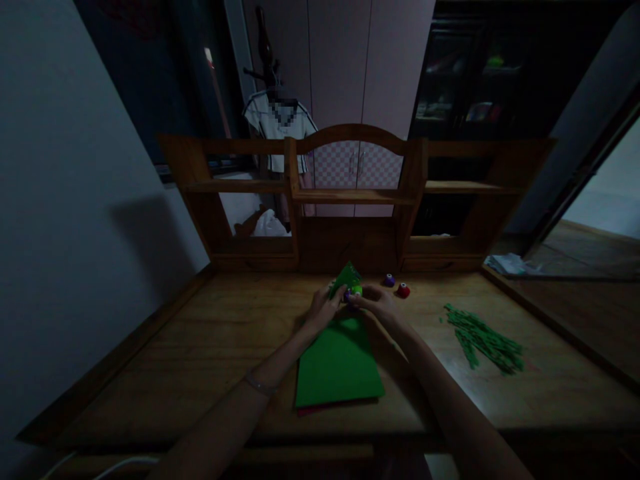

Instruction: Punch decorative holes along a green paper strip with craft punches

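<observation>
My left hand (326, 307) is closed on a piece of green paper (346, 275), which stands up tilted above the desk. My right hand (377, 303) is closed with its fingertips at a small bright green object (357, 291), close against the paper. A small purple piece (347, 295) shows between the two hands; which hand grips it I cannot tell. Beneath my hands lies a stack of green sheets (340, 363), with a red edge under it. Beyond my right hand sit a small purple object (389, 280) and a small red object (403, 290), both with white tops.
A heap of thin green paper strips (483, 339) lies at the right on the wooden desk (200, 347). A wooden shelf unit (350, 197) rises along the desk's back edge. White wall (75, 220) borders the left side. The room is dim.
</observation>
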`<state>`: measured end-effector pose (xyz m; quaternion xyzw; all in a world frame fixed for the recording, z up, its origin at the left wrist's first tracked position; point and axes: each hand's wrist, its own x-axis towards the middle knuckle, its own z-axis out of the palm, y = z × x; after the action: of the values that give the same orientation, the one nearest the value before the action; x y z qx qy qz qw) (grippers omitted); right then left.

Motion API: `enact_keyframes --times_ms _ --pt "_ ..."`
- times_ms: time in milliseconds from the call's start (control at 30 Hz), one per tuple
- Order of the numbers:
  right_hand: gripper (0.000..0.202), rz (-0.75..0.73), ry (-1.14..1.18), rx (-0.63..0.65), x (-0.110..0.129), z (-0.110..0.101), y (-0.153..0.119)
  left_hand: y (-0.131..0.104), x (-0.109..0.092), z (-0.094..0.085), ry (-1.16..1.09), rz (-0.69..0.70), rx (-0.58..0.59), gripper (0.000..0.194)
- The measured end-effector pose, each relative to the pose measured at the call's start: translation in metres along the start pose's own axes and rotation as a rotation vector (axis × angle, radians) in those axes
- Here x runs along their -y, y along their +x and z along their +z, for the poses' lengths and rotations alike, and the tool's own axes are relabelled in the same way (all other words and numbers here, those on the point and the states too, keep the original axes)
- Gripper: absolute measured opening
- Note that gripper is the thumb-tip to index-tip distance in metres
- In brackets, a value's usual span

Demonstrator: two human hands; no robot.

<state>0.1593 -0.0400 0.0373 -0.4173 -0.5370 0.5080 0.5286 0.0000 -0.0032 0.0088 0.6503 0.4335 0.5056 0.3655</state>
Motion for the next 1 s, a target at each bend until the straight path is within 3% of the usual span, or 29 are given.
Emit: enact_keyframes --times_ms 633,1000 --pt "0.030 0.016 -0.031 -0.001 0.0053 0.0012 -0.0025 -0.0024 -0.0036 -0.0007 -0.033 0.003 0.067 0.036" --pt "0.030 0.008 -0.014 -0.035 0.0043 0.0011 -0.0020 -0.0010 0.0033 -0.0001 0.026 -0.023 0.033 0.036"
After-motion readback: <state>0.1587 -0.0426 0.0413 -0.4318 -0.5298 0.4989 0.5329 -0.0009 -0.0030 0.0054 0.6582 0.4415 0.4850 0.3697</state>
